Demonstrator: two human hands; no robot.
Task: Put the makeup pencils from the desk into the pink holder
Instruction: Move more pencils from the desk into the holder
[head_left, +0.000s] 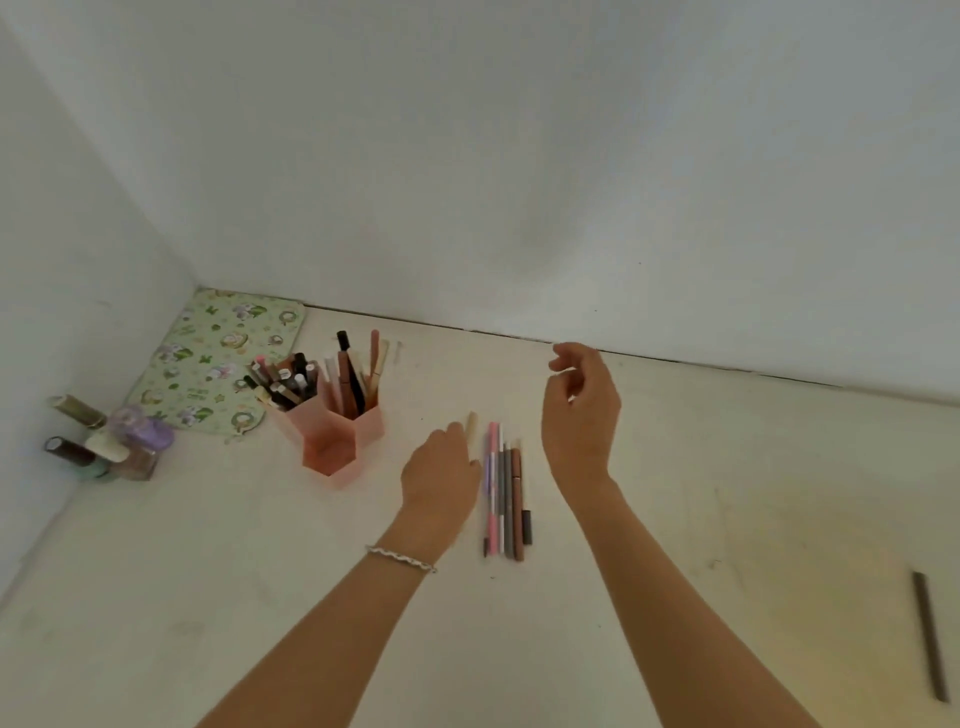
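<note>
Several makeup pencils (505, 491), pink, grey and brown, lie side by side on the cream desk between my hands. My left hand (441, 470) rests just left of them, fingers closed around a cream pencil (471, 427) whose tip sticks out past the fingers. My right hand (582, 410) hovers above and to the right of the row, fingers loosely curled and apart, holding nothing. The pink holder (332, 441) of hexagonal cups stands to the left; its rear cups hold several pencils, the front cup looks empty.
A single dark pencil (930, 636) lies far right near the desk edge. Nail polish bottles (111, 441) cluster at the left wall. A green patterned mat (218, 358) fills the back corner. White walls bound the desk at the back and left.
</note>
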